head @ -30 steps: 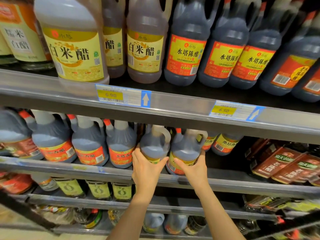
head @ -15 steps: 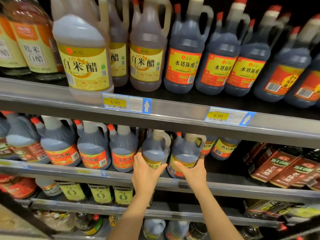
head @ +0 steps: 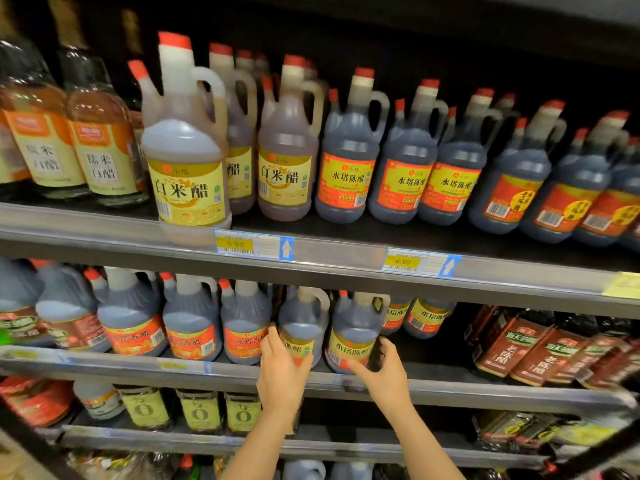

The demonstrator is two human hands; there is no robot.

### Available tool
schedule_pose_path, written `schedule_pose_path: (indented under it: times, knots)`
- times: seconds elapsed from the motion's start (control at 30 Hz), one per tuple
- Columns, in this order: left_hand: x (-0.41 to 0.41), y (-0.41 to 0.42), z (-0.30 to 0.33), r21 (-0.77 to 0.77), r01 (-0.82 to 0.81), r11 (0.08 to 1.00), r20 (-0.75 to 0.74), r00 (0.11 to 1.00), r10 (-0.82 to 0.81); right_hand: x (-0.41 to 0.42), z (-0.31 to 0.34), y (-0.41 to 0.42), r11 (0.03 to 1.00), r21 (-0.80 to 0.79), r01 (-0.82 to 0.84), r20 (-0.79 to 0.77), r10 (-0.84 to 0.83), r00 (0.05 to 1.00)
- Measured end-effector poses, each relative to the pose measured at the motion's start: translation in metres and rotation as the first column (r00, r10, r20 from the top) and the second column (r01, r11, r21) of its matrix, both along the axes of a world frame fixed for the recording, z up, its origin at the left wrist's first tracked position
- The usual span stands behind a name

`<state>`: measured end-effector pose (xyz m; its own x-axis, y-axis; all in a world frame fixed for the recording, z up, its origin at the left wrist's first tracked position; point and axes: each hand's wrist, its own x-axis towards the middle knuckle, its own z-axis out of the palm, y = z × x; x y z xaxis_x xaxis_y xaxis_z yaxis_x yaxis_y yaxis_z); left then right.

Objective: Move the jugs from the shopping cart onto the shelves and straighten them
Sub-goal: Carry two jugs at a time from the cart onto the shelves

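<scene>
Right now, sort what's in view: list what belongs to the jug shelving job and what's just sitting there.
Job:
left hand
right hand
left dark jug
right dark jug
middle shelf

Bystanders:
yellow-label jug
price tags
brown sachets

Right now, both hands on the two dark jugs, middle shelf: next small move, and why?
Probably turn the left hand's dark plastic yellow-labelled jug to face forward: its label looks angled and half hidden, while the right hand's matching jug already shows its label squarely.
</scene>
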<state>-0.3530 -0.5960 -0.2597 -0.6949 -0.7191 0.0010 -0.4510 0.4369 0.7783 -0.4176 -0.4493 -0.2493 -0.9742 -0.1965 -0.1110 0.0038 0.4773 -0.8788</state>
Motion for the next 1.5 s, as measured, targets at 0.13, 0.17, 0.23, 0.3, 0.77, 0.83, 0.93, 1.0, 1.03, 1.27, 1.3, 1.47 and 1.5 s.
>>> schedule_pose_path:
  times: [0.13, 0.17, 0.23, 0.3, 0.77, 0.83, 0.93, 1.0, 1.03, 1.27, 1.3, 1.47, 1.5]
  knots:
    - [0.04, 0.002, 0.017, -0.137, 0.084, 0.987, 0.078, 0.994, -0.074, 0.034, 0.018, 0.023, 0.977, 0.198, -0.082, -0.01, 0.086, 0.996]
    - [0.052, 0.003, 0.024, -0.196, 0.127, 0.972, 0.132, 0.986, -0.102, 0.043, 0.023, 0.027, 0.962, 0.251, -0.105, -0.034, 0.117, 0.993]
    - [0.076, 0.006, 0.039, -0.337, 0.244, 0.909, 0.255, 0.953, -0.161, 0.062, 0.036, 0.034, 0.926, 0.355, -0.131, -0.063, 0.163, 0.985]
    - [0.101, 0.011, 0.057, -0.457, 0.302, 0.837, 0.312, 0.935, -0.167, 0.082, 0.054, 0.036, 0.893, 0.425, -0.151, -0.079, 0.203, 0.976]
    - [0.28, -0.058, 0.152, -0.663, 0.233, 0.711, 0.454, 0.88, 0.135, 0.228, 0.141, -0.086, 0.673, 0.59, -0.445, -0.319, 0.702, 0.637]
    - [0.318, -0.078, 0.154, -0.678, 0.195, 0.709, 0.451, 0.872, 0.191, 0.257, 0.145, -0.118, 0.636, 0.587, -0.501, -0.316, 0.75, 0.581]
    - [0.387, -0.115, 0.153, -0.682, 0.11, 0.723, 0.44, 0.851, 0.286, 0.31, 0.148, -0.175, 0.548, 0.606, -0.577, -0.297, 0.828, 0.475]
    - [0.439, -0.144, 0.151, -0.679, 0.059, 0.732, 0.449, 0.822, 0.351, 0.354, 0.147, -0.217, 0.483, 0.619, -0.619, -0.295, 0.874, 0.387]
    - [0.466, -0.159, 0.15, -0.67, 0.036, 0.741, 0.464, 0.799, 0.381, 0.378, 0.146, -0.237, 0.464, 0.612, -0.641, -0.302, 0.886, 0.353]
    - [0.653, -0.25, 0.148, -0.669, -0.164, 0.725, 0.454, 0.682, 0.573, 0.546, 0.138, -0.365, 0.354, 0.524, -0.775, -0.304, 0.927, 0.218]
    - [0.676, -0.259, 0.149, -0.677, -0.2, 0.709, 0.442, 0.659, 0.608, 0.567, 0.136, -0.383, 0.327, 0.525, -0.786, -0.292, 0.936, 0.195]
    - [0.769, -0.306, 0.14, -0.678, -0.347, 0.648, 0.391, 0.576, 0.718, 0.648, 0.131, -0.462, 0.221, 0.545, -0.809, -0.232, 0.967, 0.107]
    - [0.782, -0.317, 0.139, -0.664, -0.382, 0.643, 0.378, 0.57, 0.729, 0.66, 0.129, -0.477, 0.189, 0.554, -0.811, -0.221, 0.972, 0.076]
